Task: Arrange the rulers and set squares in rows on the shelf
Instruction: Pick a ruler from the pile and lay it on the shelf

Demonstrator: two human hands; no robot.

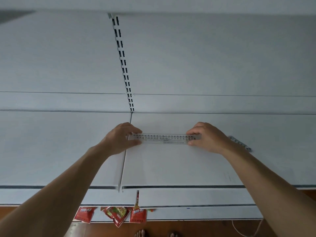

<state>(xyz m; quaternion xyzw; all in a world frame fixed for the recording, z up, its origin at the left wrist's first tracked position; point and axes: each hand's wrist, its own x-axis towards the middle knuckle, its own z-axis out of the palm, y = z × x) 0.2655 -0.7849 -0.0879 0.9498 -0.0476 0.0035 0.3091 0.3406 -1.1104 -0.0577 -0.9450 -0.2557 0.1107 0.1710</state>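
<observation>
A clear ruler point(164, 139) is pinched at both ends: the thumb and fingers of the left hand point(119, 139) are clamped on one end, those of the right hand point(206, 137) on the other, presumably so it can be kept level and squared to the shelf point(171, 168). It is held crosswise, from the shelf seam point(124, 165) rightward; contact with the board cannot be told. Two rulers are counted: this one and a greyish ruler point(240, 143) lying aslant well right of the seam. No set squares are seen. At least three red snack packets point(85, 214) are counted below the seam's front end.
</observation>
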